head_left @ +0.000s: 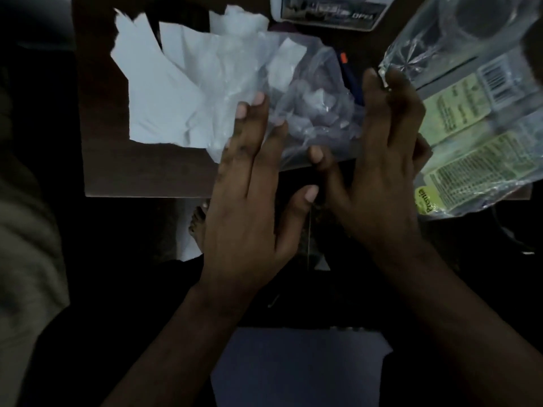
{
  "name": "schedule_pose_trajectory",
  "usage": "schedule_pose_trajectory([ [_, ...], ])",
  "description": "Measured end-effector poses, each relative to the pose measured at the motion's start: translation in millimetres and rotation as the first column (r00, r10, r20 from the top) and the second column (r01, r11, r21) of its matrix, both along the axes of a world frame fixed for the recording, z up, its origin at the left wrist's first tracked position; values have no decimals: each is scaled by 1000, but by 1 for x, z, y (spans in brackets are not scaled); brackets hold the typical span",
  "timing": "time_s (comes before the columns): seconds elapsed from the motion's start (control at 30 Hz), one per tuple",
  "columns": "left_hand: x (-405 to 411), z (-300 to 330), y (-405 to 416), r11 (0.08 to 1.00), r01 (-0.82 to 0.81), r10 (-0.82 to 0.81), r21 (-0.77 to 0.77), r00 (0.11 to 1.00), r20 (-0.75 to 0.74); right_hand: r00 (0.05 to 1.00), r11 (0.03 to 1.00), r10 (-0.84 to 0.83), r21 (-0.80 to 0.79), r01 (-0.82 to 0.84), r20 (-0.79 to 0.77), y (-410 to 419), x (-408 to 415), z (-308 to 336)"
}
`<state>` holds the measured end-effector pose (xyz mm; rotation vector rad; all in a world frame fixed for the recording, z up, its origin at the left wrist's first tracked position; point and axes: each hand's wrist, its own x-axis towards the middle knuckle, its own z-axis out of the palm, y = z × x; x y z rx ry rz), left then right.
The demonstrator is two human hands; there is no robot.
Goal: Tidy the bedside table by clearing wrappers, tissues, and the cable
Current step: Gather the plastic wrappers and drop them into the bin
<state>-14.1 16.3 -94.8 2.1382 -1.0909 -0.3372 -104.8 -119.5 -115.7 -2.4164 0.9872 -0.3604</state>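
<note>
Wrappers and tissues are seen heaped on the dark bedside table (pixel 123 171): white tissues (pixel 164 92) at the left, a crumpled clear wrapper (pixel 317 113) in the middle. The clear wrapper is touched at its near edge by the left hand (pixel 249 207), fingers (pixel 252 118) extended and close together. A printed plastic wrapper (pixel 476 113) is pinched at its corner by the right hand (pixel 382 171).

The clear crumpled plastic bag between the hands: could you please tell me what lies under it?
Under the clear plastic bag, white tissue paper and a blue pen with an orange band show through. The left hand covers its near edge.
</note>
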Motion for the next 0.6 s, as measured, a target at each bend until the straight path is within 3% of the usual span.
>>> schedule_pose_trajectory([
  [0.1, 0, 1, 2, 998, 22, -15, -63, 994, 106, 1000, 997, 14, -70, -12, 18, -7, -4, 6],
  [0.23, -17, 18, 18, 981, -1, 26, -192, 991, 128, 997, 991, 38, -129, -29, 67, 10, -23, 25],
  [0.43, -46, 34, 41, 987, 12, 17, -160, 983, 181, 992, 989, -9, -146, 28, 128, 32, -47, 44],
  [0.6, -50, 50, 46, 971, -28, 82, -238, 972, 221, 986, 983, -22, -176, 52, 167, 42, -63, 55],
])
